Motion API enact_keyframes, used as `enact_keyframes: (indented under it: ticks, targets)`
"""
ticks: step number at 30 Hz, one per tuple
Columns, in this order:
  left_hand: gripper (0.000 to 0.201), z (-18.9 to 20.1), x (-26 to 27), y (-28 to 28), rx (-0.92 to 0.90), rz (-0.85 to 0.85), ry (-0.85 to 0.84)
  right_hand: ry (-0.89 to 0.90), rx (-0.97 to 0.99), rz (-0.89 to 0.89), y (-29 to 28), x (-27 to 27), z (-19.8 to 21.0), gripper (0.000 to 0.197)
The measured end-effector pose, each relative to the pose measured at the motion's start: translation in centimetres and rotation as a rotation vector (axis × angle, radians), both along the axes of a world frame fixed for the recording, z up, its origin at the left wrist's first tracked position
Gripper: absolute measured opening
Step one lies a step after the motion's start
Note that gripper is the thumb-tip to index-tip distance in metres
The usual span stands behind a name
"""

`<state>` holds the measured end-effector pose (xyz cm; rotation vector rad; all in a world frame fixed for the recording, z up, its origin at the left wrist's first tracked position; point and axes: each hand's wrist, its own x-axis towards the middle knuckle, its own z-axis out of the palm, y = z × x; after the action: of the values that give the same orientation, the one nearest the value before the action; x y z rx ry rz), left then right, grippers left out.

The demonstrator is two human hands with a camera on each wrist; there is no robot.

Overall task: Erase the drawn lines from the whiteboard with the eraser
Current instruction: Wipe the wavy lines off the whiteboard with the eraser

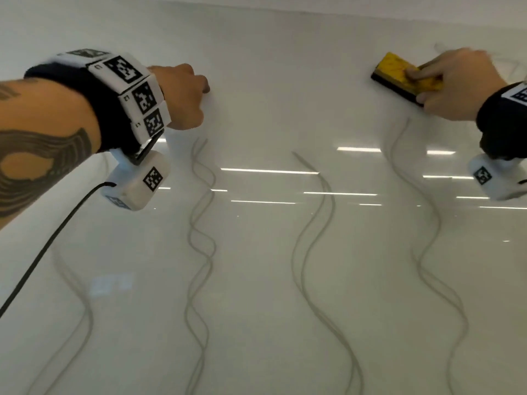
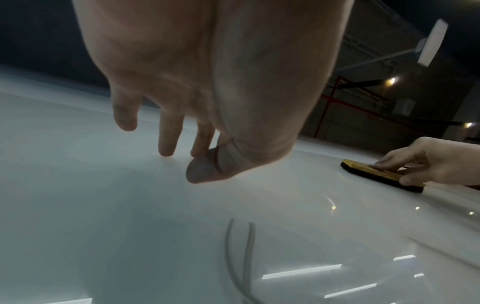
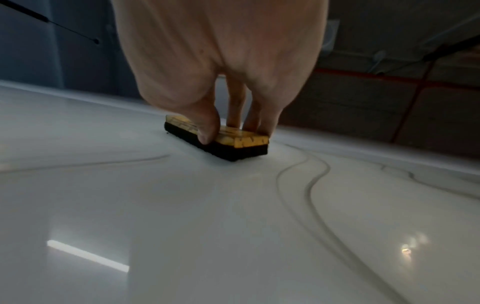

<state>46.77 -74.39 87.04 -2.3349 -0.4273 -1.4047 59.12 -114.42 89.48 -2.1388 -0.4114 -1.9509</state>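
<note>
A glossy whiteboard (image 1: pixel 262 115) fills the head view, with several wavy grey lines (image 1: pixel 310 252) running down it. My right hand (image 1: pixel 456 89) grips a yellow-topped, black-felt eraser (image 1: pixel 399 76) at the upper right, felt flat on the board; the thumb sits on its near long edge and fingers on top of the eraser (image 3: pixel 228 142). The left hand (image 1: pixel 188 95) rests its fingertips (image 2: pixel 166 152) on the board at the upper left and holds nothing. The left wrist view shows the eraser (image 2: pixel 379 174) far to the right. Wavy lines (image 3: pixel 311 185) begin just below the eraser.
The board's top edge (image 1: pixel 285 10) runs just above both hands. A black cable (image 1: pixel 48 246) hangs from the left wrist camera across the lower left. Ceiling lights reflect as bright streaks (image 1: pixel 268 171) mid-board.
</note>
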Motion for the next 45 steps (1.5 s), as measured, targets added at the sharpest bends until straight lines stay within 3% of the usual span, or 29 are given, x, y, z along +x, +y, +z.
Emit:
enact_keyframes:
  ticks: [3, 6, 9, 12, 15, 18, 22, 27, 29, 32, 35, 39, 41, 45]
  targets:
    - [0.063, 0.4, -0.3, -0.2, -0.021, 0.018, 0.014, -0.026, 0.052, 0.042, 1.5, 0.2, 0.4, 0.048]
    - [0.058, 0.7, -0.7, -1.1, -0.026, 0.06, -0.024, -0.113, -0.174, 0.118, 2.7, 0.9, -3.0, 0.047]
    - [0.054, 0.2, -0.5, -3.3, 0.02, 0.045, -0.119, -0.116, -0.324, 0.044, -1.1, 1.3, -5.7, 0.049]
    - [0.054, -0.1, 0.3, -6.3, 0.063, -0.071, -0.154, -0.056, -0.224, -0.071, -5.3, 1.5, -4.3, 0.048]
    - [0.051, -0.3, 1.2, -9.5, 0.089, -0.185, -0.119, -0.056, -0.113, -0.069, -4.1, 1.0, -2.3, 0.047]
    - [0.048, -0.2, 2.0, -12.6, 0.112, -0.257, -0.134, -0.094, -0.263, 0.038, -0.9, 1.7, -4.3, 0.058]
    - [0.047, -0.2, 2.7, -15.7, 0.141, -0.262, -0.141, -0.072, -0.494, 0.069, -3.6, 1.8, -8.0, 0.047]
    - [0.047, 0.4, 3.0, -18.3, 0.169, -0.266, -0.151, -0.039, -0.198, -0.053, -8.7, 2.0, -3.0, 0.047]
    - [0.047, 0.6, 3.2, -19.0, 0.165, -0.262, -0.153, -0.061, -0.217, -0.024, -6.2, 1.7, -2.8, 0.046]
    - [0.046, 0.7, 3.7, -20.3, 0.153, -0.28, -0.154, -0.077, -0.396, 0.102, -3.4, 1.8, -5.5, 0.045]
    - [0.046, 0.7, 4.1, -21.4, 0.152, -0.27, -0.16, 0.003, -0.473, 0.143, -6.6, 2.0, -8.1, 0.047]
    - [0.046, 0.4, 4.5, -22.6, 0.15, -0.268, -0.145, 0.024, -0.192, 0.064, -13.7, 3.2, -4.6, 0.047]
    - [0.047, 0.4, 4.7, -23.1, 0.139, -0.274, -0.135, 0.032, -0.073, 0.093, -13.9, 3.6, -2.3, 0.045]
    - [0.05, 0.2, 5.2, -24.1, 0.093, -0.281, -0.143, -0.041, -0.235, 0.197, -9.6, 3.8, -3.6, 0.047]
